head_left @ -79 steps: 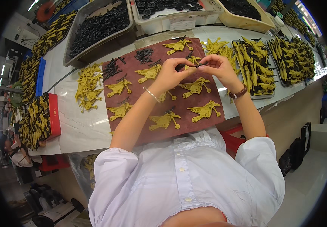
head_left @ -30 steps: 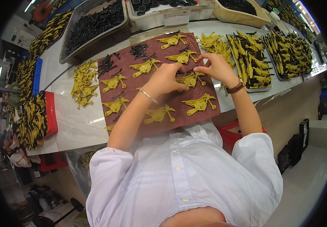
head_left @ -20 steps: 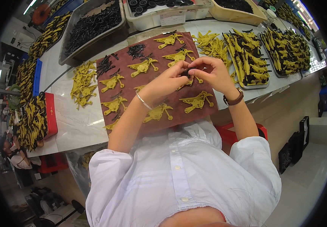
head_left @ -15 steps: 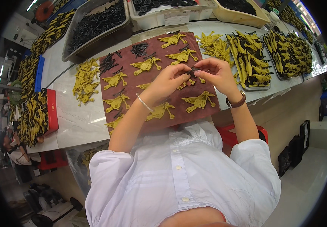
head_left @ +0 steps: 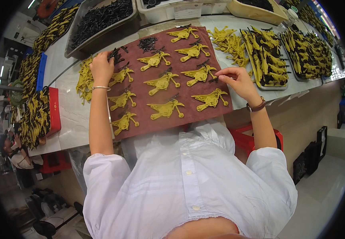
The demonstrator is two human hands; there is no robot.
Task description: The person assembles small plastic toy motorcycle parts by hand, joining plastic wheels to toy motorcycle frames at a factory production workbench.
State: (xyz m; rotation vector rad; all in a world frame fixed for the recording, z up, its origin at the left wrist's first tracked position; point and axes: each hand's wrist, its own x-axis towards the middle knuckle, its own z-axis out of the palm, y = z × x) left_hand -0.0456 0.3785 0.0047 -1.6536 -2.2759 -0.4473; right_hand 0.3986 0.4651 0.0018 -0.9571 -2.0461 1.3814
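Observation:
Several yellow flat plastic parts (head_left: 160, 83), shaped like long-beaked birds, lie in columns on a dark red cloth (head_left: 140, 115), with thin black pieces at many of them. My left hand (head_left: 102, 68) reaches to the cloth's far left corner, fingers bent down at a pile of thin black plastic pieces (head_left: 117, 55). Its fingertips are partly hidden. On the right, my right hand (head_left: 239, 82) pinches a small black plastic piece (head_left: 213, 80) between thumb and forefinger, beside a yellow part (head_left: 198, 75) near the cloth's right edge.
Yellow parts lie heaped left (head_left: 84, 81) and right (head_left: 230, 44) of the cloth. Full trays (head_left: 274, 87) stand at the right. A grey bin of black pieces (head_left: 72, 51), a white bin (head_left: 160, 16) and a cream bin (head_left: 258, 14) line the back. A red crate (head_left: 55, 111) stands left.
My hands were together over the cloth's right part, fingers on a small black piece. They have parted: the left moved to the far left pile, the right slightly right and lower with a black piece.

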